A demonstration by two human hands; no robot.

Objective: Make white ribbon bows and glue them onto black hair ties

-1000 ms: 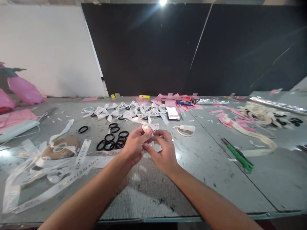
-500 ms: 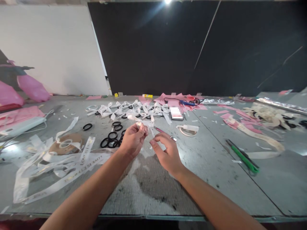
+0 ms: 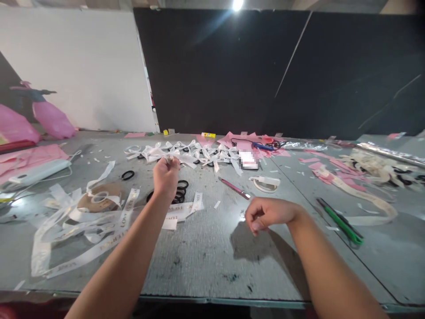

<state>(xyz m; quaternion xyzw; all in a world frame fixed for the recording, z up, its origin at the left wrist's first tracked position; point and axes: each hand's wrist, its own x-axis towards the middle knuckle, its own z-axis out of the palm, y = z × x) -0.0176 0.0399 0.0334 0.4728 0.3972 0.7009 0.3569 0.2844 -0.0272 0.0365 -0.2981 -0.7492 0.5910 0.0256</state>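
My left hand (image 3: 166, 177) reaches over the front left of the pile of tied white ribbons (image 3: 206, 155), its fingers pinched on a white ribbon piece. Just beside and partly behind that wrist lie several black rings (image 3: 181, 188). My right hand (image 3: 267, 215) hangs above the grey table with curled fingers; whether anything small is between them cannot be made out. A pink cutter (image 3: 234, 188) lies beyond it. Printed white ribbon (image 3: 79, 261) spreads from a brown roll (image 3: 111, 195) at the left, and its end passes under my left forearm.
Green-handled scissors (image 3: 345, 227) rest at the right, near a cream ribbon (image 3: 372, 195). A white glue gun-like item (image 3: 265, 180) sits on a coil. Pink scraps and a yellow glue stick (image 3: 208, 135) lie at the back. A single black ring (image 3: 128, 175) is at the left.
My hands have moved apart: the left went left and back toward the ribbon pile with its white piece, the right moved right and nearer. The cutter and the printed ribbon end are now uncovered.
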